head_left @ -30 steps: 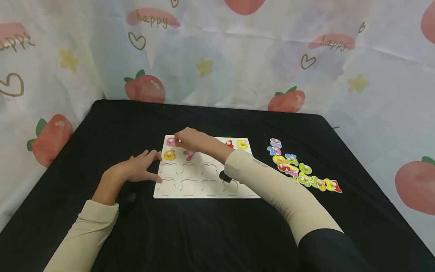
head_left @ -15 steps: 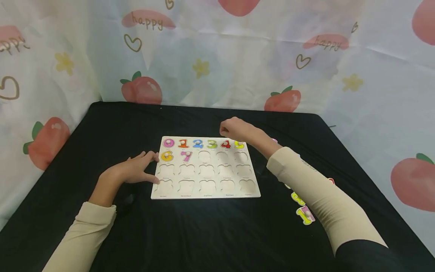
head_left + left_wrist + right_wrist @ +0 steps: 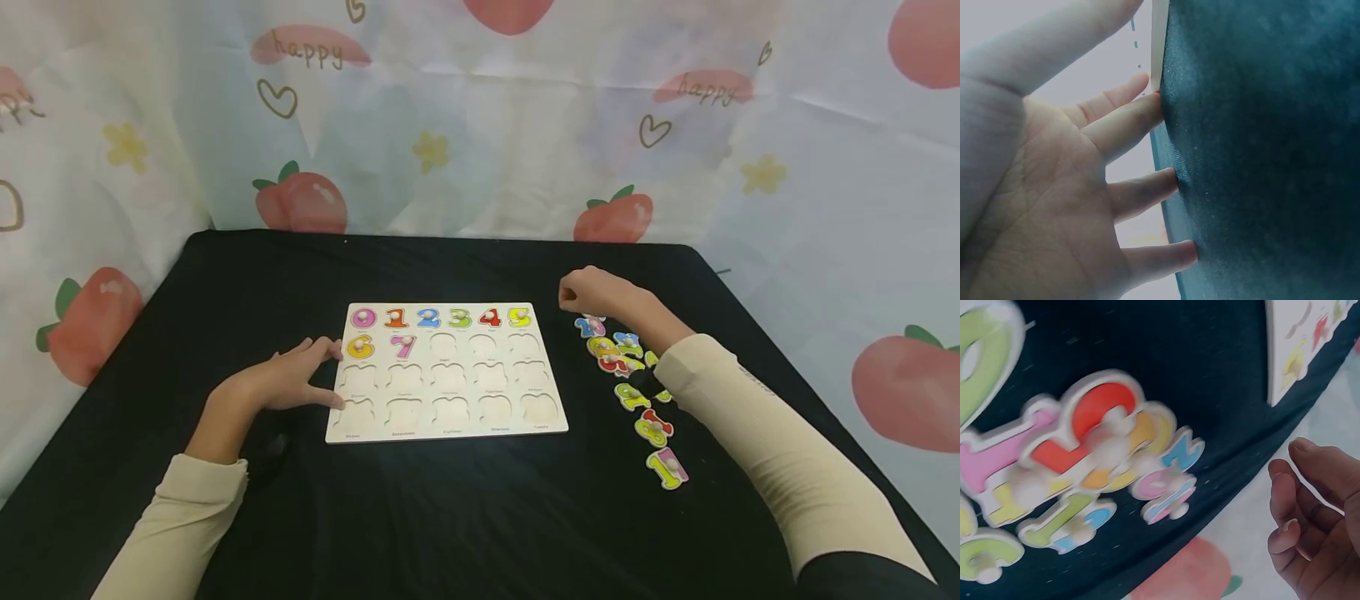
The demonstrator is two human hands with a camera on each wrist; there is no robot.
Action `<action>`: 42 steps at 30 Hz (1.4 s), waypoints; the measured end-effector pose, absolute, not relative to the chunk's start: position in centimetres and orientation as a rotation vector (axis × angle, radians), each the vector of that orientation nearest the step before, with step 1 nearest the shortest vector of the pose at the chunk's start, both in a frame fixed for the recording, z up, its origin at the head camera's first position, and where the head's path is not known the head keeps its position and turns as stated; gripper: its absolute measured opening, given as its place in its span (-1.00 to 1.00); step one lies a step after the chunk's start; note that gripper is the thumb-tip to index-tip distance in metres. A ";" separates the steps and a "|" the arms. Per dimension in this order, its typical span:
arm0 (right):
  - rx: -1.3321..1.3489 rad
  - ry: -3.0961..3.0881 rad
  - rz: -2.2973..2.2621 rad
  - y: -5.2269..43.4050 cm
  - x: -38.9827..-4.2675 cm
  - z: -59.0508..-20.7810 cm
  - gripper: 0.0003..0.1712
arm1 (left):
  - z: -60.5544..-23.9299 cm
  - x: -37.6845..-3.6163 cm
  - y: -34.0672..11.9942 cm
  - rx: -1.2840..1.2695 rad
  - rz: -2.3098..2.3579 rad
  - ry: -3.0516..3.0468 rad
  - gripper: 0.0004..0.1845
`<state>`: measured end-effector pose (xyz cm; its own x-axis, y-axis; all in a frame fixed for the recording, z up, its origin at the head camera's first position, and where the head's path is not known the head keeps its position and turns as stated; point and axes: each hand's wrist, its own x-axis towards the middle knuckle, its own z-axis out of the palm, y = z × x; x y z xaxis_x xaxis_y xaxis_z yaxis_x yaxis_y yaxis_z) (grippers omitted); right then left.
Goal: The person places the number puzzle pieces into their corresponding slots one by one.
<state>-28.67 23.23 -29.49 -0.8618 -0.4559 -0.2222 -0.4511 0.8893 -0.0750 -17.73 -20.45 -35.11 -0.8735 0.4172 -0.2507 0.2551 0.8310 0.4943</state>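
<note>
A white wooden number puzzle board lies on the black cloth. Its top row carries knobbed pieces 0 to 5, and a yellow 6 and pink 7 sit below; the other recesses are bare. My left hand touches the board's left edge, thumb and fingers spread, as the left wrist view also shows. Right of the board hovers my right hand, at the far end of the loose number pieces. Its fingers are loosely bent with nothing between them and the thumb.
The loose pieces form an overlapping trail from the far end toward me, partly hidden by my right sleeve. A yellow 1 lies nearest. A fruit-printed curtain hangs behind the black-covered table.
My right hand has moved from the board's top left across to the loose pieces on the right. The nearer loose pieces now lie in a different arrangement. My left hand stays at the board.
</note>
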 end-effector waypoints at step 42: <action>-0.655 2.633 -0.025 26.6 -25.9 -30.8 -0.90 | -35.5 -17.7 -20.7 0.536 0.671 2.671 -0.20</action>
<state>-25.92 26.56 -30.76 -0.7983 -0.4514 -0.3988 -0.4436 0.8885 -0.1177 -17.71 -20.71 -35.53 -0.8731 0.4325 -0.2251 0.2746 0.8178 0.5058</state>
